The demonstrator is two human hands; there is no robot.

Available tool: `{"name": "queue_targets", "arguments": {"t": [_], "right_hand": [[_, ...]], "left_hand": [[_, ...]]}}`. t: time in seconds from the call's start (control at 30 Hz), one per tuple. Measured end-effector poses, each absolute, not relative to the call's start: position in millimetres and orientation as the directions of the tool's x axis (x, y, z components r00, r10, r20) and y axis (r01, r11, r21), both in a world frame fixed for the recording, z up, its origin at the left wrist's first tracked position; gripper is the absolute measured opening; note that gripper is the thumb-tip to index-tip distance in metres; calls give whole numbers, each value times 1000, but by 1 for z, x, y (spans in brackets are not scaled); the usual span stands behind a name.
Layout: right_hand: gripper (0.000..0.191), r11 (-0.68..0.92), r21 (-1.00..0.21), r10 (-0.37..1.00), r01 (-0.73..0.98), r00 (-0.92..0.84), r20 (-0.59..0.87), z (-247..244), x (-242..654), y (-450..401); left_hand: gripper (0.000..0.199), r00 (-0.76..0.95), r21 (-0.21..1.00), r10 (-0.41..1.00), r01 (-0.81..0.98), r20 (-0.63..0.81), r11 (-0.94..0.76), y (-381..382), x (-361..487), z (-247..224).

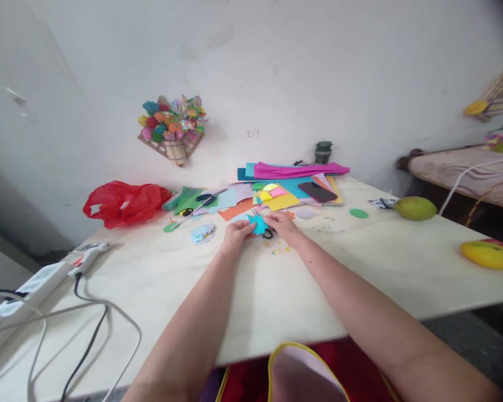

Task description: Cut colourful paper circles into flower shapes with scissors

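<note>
Head view: my left hand (pixel 235 233) and right hand (pixel 281 226) pinch the scalloped blue paper cutout (pixel 259 225), fingers (pixel 245 228) closed on its edges, over the pale table (pixel 276 307). Behind, the whitish wall (pixel 276 72) carries a paper-flower basket (pixel 174 128); a red plastic bag (pixel 123 204) lies left, a greenish mango (pixel 416 208) right.

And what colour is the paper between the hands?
The paper is turquoise blue; the head view shows it.

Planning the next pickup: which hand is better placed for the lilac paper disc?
The right hand, I'd judge: it is nearer the lilac paper disc, while the left hand is beyond the blue paper flower.
</note>
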State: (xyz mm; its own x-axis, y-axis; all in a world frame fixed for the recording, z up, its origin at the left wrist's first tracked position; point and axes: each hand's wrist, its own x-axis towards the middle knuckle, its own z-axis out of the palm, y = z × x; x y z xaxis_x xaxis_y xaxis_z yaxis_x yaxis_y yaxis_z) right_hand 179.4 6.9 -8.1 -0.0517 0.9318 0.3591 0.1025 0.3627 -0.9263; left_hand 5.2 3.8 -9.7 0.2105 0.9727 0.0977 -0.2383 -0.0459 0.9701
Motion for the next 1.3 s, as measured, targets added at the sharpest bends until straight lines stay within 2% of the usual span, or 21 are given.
{"name": "queue_targets", "arguments": {"t": [0.23, 0.3, 0.37, 0.4, 0.47, 0.53, 0.63, 0.73, 0.9, 1.07, 1.3], "right_hand": [[38, 397, -908, 918, 132, -74, 390, -9, 177, 8], [32, 401, -891, 916, 214, -74, 394, -8, 178, 8], [23, 374, -836, 918, 400, -32, 395, -6, 181, 7], [19, 337, -781, 918, 525, -2, 395, -4, 183, 6], [16, 231, -596, 921, 769, 25, 390, -1, 186, 2], [18, 160, -390, 936, 907, -13, 353, 2, 188, -3], [28, 134, -187, 957, 973, -77, 281, 5, 187, -9], [35, 132, -91, 961, 987, -106, 254, 9, 182, -12], [41, 110, -104, 971, 988, -84, 223, 17, 173, -15], [34, 72, -147, 983, 987, -45, 176, 23, 168, -14], [39, 14, -284, 985, 959, 35, 167, 20, 177, -11]], "left_hand": [[45, 213, 962, 971, -267, 112, -52, 5, 5, -11], [46, 191, 951, 974, -302, 122, -59, 6, 5, -11], [47, 173, 938, 975, -340, 136, -71, 6, 4, -11], [47, 165, 931, 976, -357, 144, -77, 6, 4, -11], [48, 152, 921, 976, -380, 156, -88, 6, 4, -10], [48, 143, 915, 977, -393, 159, -92, 7, 4, -10], [48, 146, 915, 976, -393, 162, -93, 8, 3, -11], [51, 161, 919, 972, -381, 172, -100, 10, 2, -13], [52, 170, 924, 971, -370, 171, -98, 10, 2, -12], [46, 162, 927, 976, -368, 143, -75, 7, 2, -10], [44, 173, 929, 973, -363, 150, -79, 6, 1, -9]]}}
